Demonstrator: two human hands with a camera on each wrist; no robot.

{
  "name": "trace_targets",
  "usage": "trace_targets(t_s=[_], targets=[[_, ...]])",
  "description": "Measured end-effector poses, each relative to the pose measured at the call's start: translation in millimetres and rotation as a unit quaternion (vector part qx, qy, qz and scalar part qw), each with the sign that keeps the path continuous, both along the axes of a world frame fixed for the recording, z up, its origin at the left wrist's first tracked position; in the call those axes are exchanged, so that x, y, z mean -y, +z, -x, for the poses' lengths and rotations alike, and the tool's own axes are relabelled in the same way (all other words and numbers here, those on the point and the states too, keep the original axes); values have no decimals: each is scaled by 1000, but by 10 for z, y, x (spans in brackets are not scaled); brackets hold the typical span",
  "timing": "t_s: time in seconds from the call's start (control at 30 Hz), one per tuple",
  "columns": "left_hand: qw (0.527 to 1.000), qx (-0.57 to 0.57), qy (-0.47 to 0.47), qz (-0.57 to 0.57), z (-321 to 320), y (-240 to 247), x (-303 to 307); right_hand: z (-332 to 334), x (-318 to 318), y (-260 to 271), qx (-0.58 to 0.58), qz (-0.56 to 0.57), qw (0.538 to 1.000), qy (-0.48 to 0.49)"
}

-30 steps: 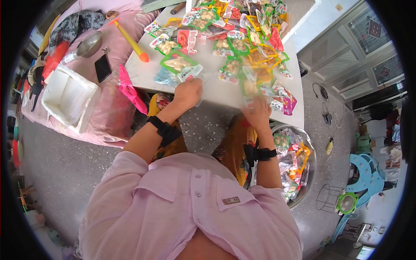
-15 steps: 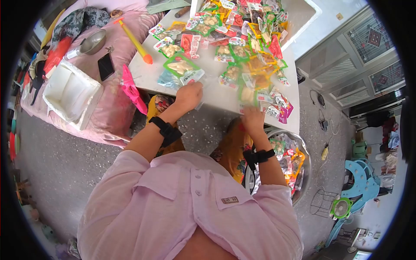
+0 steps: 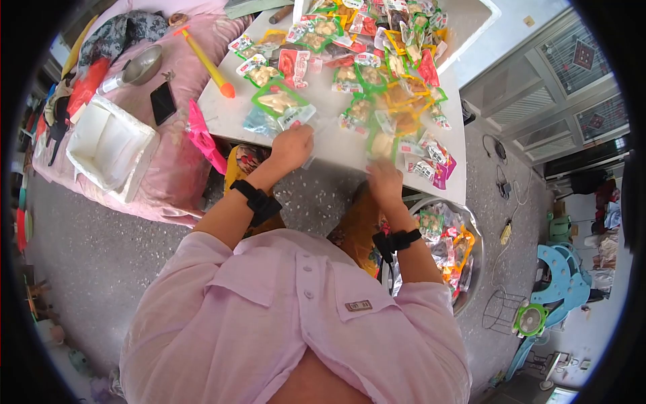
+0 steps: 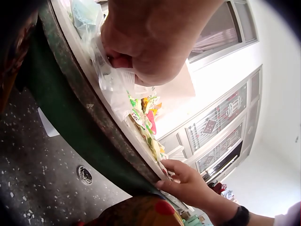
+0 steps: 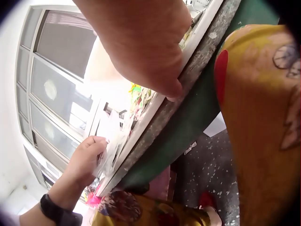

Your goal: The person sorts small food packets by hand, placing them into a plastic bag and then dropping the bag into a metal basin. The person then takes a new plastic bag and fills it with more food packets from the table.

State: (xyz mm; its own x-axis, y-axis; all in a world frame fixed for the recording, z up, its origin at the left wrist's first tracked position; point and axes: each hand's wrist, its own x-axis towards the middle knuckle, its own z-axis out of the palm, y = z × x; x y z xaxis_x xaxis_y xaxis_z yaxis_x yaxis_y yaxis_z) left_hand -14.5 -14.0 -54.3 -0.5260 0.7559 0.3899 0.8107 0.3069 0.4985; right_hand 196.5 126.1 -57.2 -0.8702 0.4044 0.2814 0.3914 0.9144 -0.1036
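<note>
My left hand [image 3: 294,146] grips a clear plastic bag [image 4: 115,92] at the table's front edge, its fingers curled into the film. A green-edged food packet [image 3: 279,102] with pale contents lies just beyond that hand, over pale-blue plastic [image 3: 259,122]. My right hand [image 3: 385,183] is blurred at the same edge, close to the lower end of another green-edged packet [image 3: 382,145]. Its thumb and index finger are apart in the left wrist view; I cannot tell whether they pinch that packet. More food packets [image 3: 316,34] are heaped across the table [image 3: 330,145].
Below the table, at right, a metal basin [image 3: 478,259] holds several packets. On the pink-covered bed at left are a white foam box [image 3: 111,151], a phone [image 3: 162,103] and a pan [image 3: 142,65]. A yellow-and-orange toy [image 3: 205,62] lies across to the table.
The right hand has shifted slightly left along the table edge. The left hand keeps its grip on the bag. The whole head view has shifted a little.
</note>
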Motion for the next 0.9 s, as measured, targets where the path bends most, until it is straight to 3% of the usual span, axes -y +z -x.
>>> trace_targets(t_s=[0.2,0.3,0.4,0.5,0.6,0.7,0.77,0.83,0.9], targets=[[1000,6,5,0,-10,29,-3,-68,-8,-87,-40,-20,999,20],[1000,14,6,5,-10,42,-4,-77,43,-107,-114,12,991,64],[1000,16,-3,-1,-3,35,0,-59,216,-46,-164,76,983,36],[1000,7,-2,6,2,16,-4,-56,285,21,-137,4,990,19],[1000,4,-6,5,7,7,-5,-119,356,66,-102,-16,993,-57],[1000,1,-12,1,8,29,-2,-195,295,-123,-177,0,969,-173],[1000,5,-8,16,2,42,-2,-235,271,-207,-330,220,888,-234],[1000,8,-8,24,-10,70,8,-278,263,-282,-462,445,727,-248],[1000,10,-12,22,-21,103,8,-299,312,-150,-440,641,566,-275]])
